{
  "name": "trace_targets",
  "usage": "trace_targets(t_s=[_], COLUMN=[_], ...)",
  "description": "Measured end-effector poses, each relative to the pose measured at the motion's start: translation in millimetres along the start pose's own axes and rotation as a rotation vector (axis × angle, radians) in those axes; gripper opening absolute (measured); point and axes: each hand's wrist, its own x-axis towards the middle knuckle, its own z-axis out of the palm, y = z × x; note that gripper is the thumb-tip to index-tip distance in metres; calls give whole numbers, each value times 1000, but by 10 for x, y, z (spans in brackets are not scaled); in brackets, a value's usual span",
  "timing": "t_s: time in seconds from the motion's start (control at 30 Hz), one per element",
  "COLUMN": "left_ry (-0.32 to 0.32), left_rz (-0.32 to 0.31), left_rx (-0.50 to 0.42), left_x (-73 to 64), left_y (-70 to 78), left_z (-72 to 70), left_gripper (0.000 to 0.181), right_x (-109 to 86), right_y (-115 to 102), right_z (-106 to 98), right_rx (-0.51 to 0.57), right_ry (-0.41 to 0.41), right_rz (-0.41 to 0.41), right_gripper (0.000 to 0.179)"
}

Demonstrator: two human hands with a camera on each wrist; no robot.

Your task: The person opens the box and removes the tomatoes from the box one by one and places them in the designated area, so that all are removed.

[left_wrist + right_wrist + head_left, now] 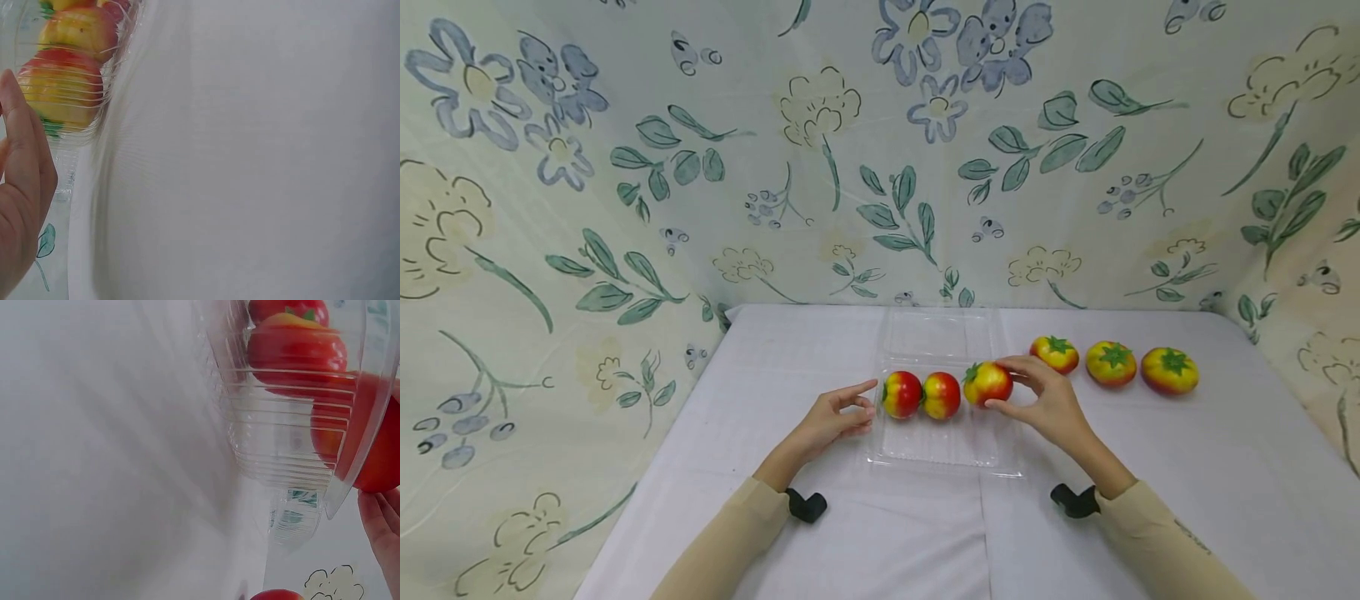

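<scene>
The right hand [1051,402] pinched a fruit [988,384] between thumb and fingers, covering part of its right side from me. The left hand [835,417] was well apart from it, fingers relaxed just beside the left end of a plastic box [940,442]; whether a fingertip touched the wall I couldn't tell. The left wrist view cut that hand off at its edge.

The clear box was hard to make out against the white table [782,358]. Its lid [940,333] lay open toward the table's back edge. Inside sat the left fruit [902,395] and the middle fruit [942,395], side by side. The held one was at the box's right end, partly seen through the wall, partly past the rim.

It was round and glossy, red and yellow, its green leafy top tilted toward the middle fruit. Three loose fruits [1110,364] in similar colours stood in a row toward the table's back right corner, leafy tops up.
</scene>
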Motion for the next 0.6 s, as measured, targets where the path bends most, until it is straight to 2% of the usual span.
trace_targets(t_s=[0.2, 0.43, 0.6], left_ry=[-2, -4, 0], left_rz=[1, 5, 3], left_rx=[2, 10, 16], left_x=[-7, -4, -7], left_y=[2, -1, 8], left_z=[-1, 2, 2], left_gripper=[58, 58, 58], right_x=[-14, -19, -21], right_y=[-199, 36, 112], right_z=[-66, -80, -107], right_rx=[36, 89, 113], right_ry=[0, 12, 34], right_rz=[53, 109, 135], right_gripper=[56, 59, 60])
